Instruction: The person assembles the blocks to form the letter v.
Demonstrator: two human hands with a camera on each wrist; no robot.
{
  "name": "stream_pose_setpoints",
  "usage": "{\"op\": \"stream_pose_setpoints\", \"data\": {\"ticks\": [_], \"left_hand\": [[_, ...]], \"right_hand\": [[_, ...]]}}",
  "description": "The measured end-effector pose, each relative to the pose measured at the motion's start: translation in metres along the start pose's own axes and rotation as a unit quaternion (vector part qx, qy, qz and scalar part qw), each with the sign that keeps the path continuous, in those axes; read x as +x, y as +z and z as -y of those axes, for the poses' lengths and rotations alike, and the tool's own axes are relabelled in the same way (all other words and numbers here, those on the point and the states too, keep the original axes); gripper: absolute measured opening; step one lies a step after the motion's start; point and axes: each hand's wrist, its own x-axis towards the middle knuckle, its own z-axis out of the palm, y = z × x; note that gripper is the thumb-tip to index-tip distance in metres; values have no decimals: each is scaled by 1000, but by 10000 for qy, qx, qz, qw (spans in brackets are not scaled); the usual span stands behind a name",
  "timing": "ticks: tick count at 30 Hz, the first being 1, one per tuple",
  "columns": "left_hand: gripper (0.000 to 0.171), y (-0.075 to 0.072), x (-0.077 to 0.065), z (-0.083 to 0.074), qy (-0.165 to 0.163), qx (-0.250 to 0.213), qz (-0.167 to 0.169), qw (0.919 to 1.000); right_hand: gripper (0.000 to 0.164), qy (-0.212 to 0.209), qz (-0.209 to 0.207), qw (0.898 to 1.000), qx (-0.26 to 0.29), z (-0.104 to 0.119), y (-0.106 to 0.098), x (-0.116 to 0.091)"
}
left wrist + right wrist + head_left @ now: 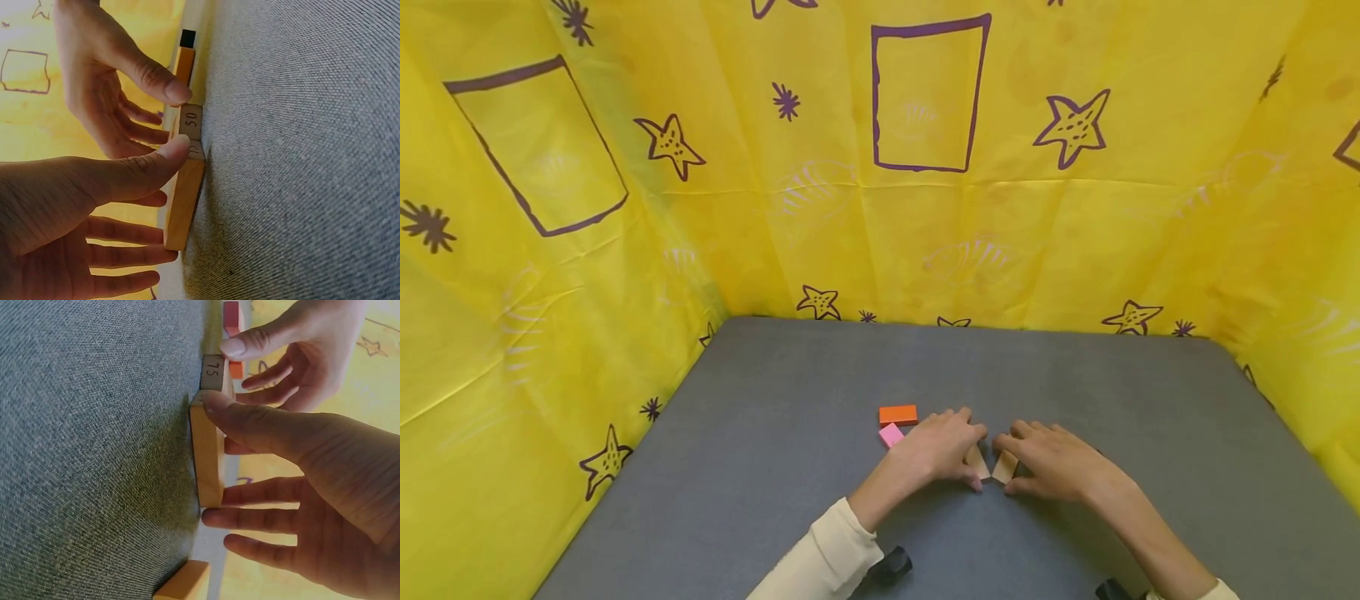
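Note:
Toward the middle of the grey table my left hand [936,448] grips a pale wooden block [976,463] between thumb and fingers. Its end bears the number 75, readable in the right wrist view. Just to the right, my right hand [1060,462] holds a second wooden block [1005,467], whose end [191,122] shows 50 in the left wrist view. Both blocks lie on the table, angled to each other, with their near ends meeting. Each thumb presses on the numbered end of its own block, and the fingers reach along the far side.
An orange block [898,414] and a pink block [891,435] lie left of my left hand. Beyond the right hand is another block [184,62] with a black end, mostly hidden from the head view. Yellow patterned cloth [925,233] hangs around the grey table [790,400].

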Motion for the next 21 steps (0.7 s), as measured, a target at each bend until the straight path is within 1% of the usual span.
{"op": "stream_pose_setpoints", "data": {"ticks": [6,13,21], "left_hand": [[58,2,0,0,8,-52,21,10000],[56,1,2,1,2,-18,10,10000],[54,2,3,1,27,5,8,10000]], "right_hand": [[34,-54,48,10000,41,0,1,2],[32,-55,151,9998,133,-1,0,3],[31,-68,163,9997,151,0,-1,2]]}}
